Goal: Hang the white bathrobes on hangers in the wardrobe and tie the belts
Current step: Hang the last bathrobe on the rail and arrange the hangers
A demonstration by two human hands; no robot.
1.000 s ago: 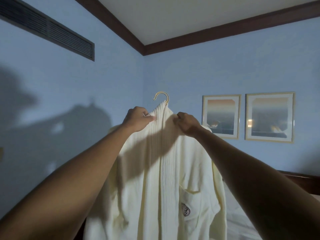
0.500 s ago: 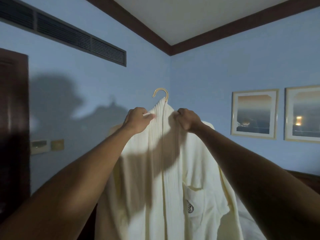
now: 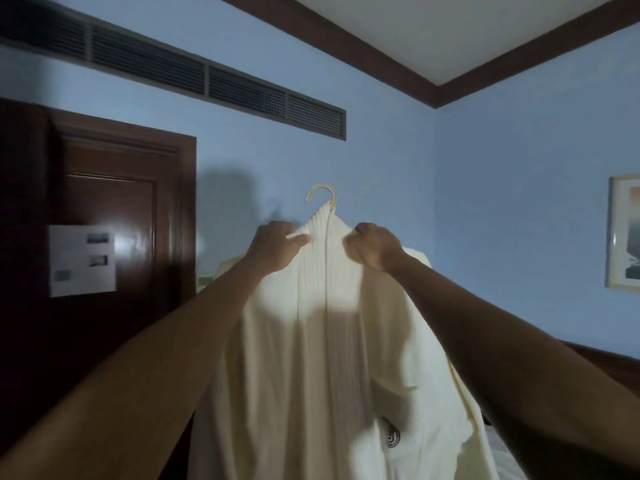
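At the collar of the bathrobe (image 3: 329,341), high in the middle of the view, both hands are closed on cloth: the left hand (image 3: 277,245) pinches the ribbed lapel between thumb and curled fingers (image 3: 300,239) just left of the front opening, and the right hand (image 3: 372,249) is fisted round the collar just right of it. Between and above them the pale hook of the hanger (image 3: 322,194) stands free in the air, caught on nothing, so the robe is carried at arm's length with its front panels hanging closed and its lower part out of view. I judge the robe is already seated on its hanger and is now being taken to the wardrobe, which is not in view; the next move calls for finding the rail, lifting the hook over it, then tying the belt, which I cannot make out here. On the chest pocket, low and right, sits a dark spiral emblem (image 3: 393,438) with no legible lettering. At far left a dark wooden door (image 3: 114,209) carries a paper notice (image 3: 82,259) with small pictures; its text is too blurred to read. A framed picture (image 3: 625,237) hangs at the right edge.
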